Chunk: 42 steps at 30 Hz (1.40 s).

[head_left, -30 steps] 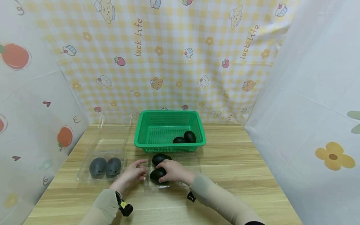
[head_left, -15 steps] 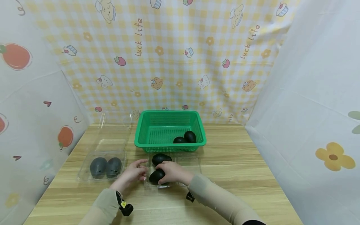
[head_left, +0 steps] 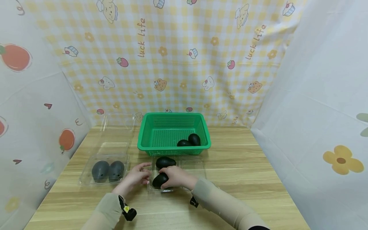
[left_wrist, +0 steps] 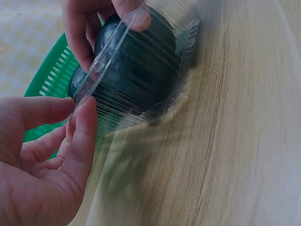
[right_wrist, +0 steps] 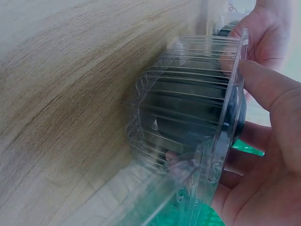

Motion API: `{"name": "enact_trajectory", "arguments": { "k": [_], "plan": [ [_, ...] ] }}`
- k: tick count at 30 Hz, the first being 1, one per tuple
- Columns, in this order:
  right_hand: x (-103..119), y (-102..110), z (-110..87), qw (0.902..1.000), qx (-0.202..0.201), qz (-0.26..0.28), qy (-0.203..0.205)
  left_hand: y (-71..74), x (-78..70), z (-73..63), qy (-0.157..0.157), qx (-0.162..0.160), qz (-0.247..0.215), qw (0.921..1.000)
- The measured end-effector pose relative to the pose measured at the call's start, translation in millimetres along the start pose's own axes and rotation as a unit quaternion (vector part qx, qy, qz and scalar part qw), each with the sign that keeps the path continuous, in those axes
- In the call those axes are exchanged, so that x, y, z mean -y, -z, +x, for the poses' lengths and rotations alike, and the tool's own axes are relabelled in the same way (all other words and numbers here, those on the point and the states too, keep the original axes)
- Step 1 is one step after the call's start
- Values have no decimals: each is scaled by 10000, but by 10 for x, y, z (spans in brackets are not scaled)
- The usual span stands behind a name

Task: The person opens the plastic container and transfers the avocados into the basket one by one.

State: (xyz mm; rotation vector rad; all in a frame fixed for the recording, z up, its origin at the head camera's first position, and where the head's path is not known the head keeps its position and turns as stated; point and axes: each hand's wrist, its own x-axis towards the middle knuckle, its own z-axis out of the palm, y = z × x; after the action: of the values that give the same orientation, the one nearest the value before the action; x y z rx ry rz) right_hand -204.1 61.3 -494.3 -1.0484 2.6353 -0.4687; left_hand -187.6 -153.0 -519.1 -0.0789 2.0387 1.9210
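Note:
In the head view, a clear plastic clamshell box (head_left: 197, 174) lies with its lid folded out to the right. Its tray holds two dark avocados, a far avocado (head_left: 165, 162) and a near avocado (head_left: 159, 180). My right hand (head_left: 179, 176) grips the near one from the right, fingers over its top. At the tray's left side, my left hand (head_left: 139, 175) pinches the rim between thumb and fingers, as the left wrist view shows at the plastic rim (left_wrist: 104, 57). Ribbed walls of the clamshell (right_wrist: 183, 89) surround the avocado in the right wrist view.
Behind the clamshell stands a green basket (head_left: 172, 149) with two avocados (head_left: 194, 139) in its right front corner. To the left, a second clamshell (head_left: 85, 175) holds two more avocados (head_left: 100, 171), its lid raised at the back. A patterned cloth (head_left: 178, 70) hangs behind the table.
The near avocado has turned and shifted slightly toward the front left of the tray under my right hand. My left hand has stayed at the rim.

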Motion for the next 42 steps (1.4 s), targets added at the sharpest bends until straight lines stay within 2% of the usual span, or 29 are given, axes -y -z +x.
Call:
{"name": "enact_trajectory", "arguments": {
  "k": [11, 42],
  "plan": [
    [-13, -11, -7, 9999, -139, -22, 55, -7, -4, 1, 12, 1, 30, 10000],
    [15, 144, -146, 9995, -253, -91, 167, -14, 11, 1, 17, -6, -89, 10000]
  ]
}}
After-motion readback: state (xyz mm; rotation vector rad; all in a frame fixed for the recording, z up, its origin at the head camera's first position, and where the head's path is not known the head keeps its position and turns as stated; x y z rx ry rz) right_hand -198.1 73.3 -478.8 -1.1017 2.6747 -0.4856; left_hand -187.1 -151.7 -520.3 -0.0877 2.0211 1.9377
